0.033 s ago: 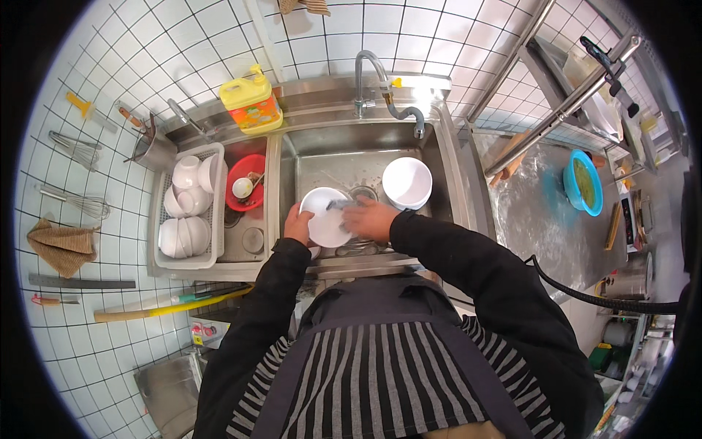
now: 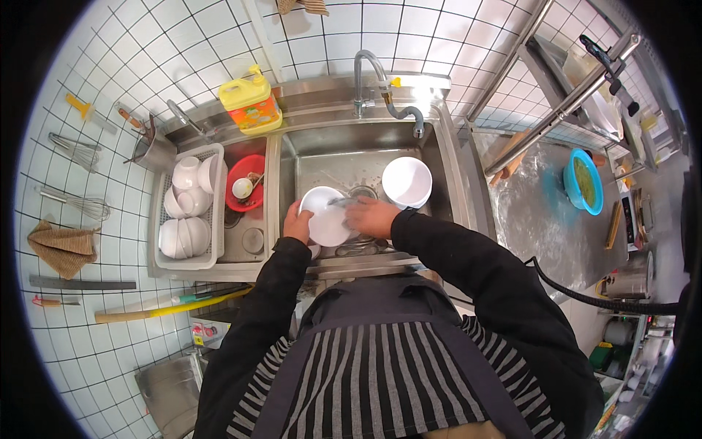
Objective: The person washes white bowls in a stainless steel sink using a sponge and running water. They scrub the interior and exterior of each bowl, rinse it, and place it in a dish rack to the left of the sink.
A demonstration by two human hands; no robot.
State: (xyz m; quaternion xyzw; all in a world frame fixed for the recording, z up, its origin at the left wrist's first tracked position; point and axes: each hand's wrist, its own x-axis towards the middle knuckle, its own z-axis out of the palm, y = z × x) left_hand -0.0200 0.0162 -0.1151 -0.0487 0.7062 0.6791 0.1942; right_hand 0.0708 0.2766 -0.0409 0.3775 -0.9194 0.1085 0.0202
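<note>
My left hand [image 2: 297, 222] grips the left rim of a white bowl [image 2: 327, 223], tilted over the sink [image 2: 329, 164], with the thumb over the edge. My right hand [image 2: 371, 217] is at the bowl's right side, its fingers curled on a small grey scrubber [image 2: 341, 203] pressed against the bowl; the scrubber is blurred and partly hidden by the fingers. Right of my hands, stacked white bowls [image 2: 407, 182] stand in the sink. Below the held bowl, part of another white dish and several metal utensils [image 2: 358, 247] show.
At left a white drying basket [image 2: 220, 227] holds several white bowls; beside it sits a red basin [image 2: 255, 162] with a small cup inside. A yellow detergent jug [image 2: 251, 104] and a faucet [image 2: 363, 80] stand behind. A blue basin [image 2: 570, 178] rests on the right counter [image 2: 523, 212].
My right fingers and the scrubber have shifted very slightly against the bowl. My left hand keeps its hold, and everything else looks the same.
</note>
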